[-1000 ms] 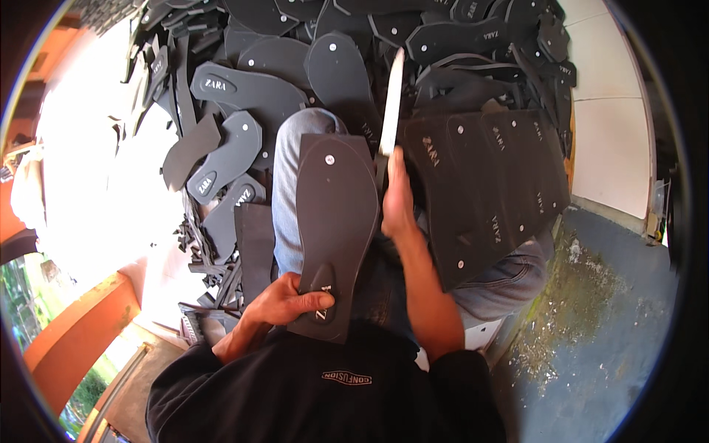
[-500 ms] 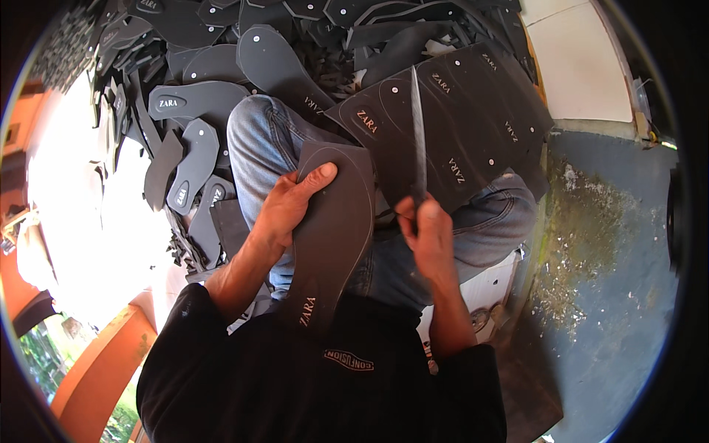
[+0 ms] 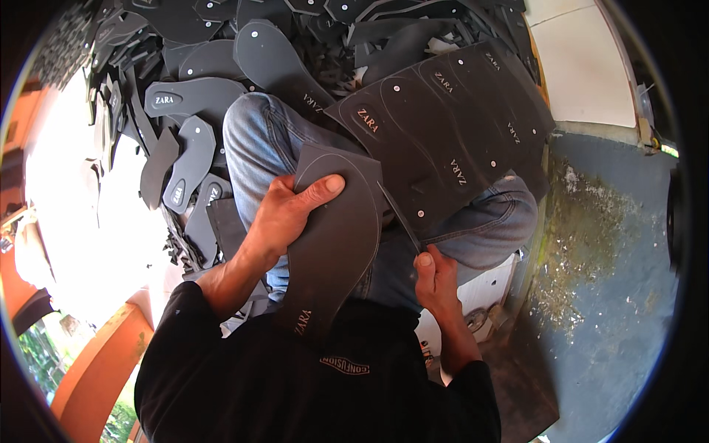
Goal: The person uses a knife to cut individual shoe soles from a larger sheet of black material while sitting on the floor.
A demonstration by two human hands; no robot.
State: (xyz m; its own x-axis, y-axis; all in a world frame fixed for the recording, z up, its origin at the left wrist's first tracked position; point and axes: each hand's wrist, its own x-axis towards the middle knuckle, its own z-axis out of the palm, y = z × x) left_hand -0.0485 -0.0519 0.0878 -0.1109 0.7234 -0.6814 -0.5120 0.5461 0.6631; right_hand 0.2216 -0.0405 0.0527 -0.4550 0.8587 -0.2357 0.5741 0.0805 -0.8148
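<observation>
My left hand (image 3: 292, 210) grips a dark grey foam sole piece (image 3: 332, 221) by its left side, thumb pressed flat on the upper face. A curved outline runs along this piece, and its lower end rests against my black shirt. My right hand (image 3: 437, 275) is closed round the handle end of a long, thin knife (image 3: 401, 218). The blade slants up and left, with its tip close to the upper right edge of the piece; whether it touches I cannot tell. Over my right knee lies a large dark foam sheet (image 3: 436, 125) marked with several sole outlines.
Cut sole shapes (image 3: 193, 159) and dark offcuts are heaped beyond and left of my knees. A worn grey-blue floor (image 3: 598, 244) stretches along the right, with a pale tiled ledge (image 3: 583, 66) behind it. An orange post (image 3: 103, 362) stands at lower left.
My right hand has come down toward me, and the knife has swung from nearly upright to a leftward slant, its tip now near the held piece. My left hand keeps its grip.
</observation>
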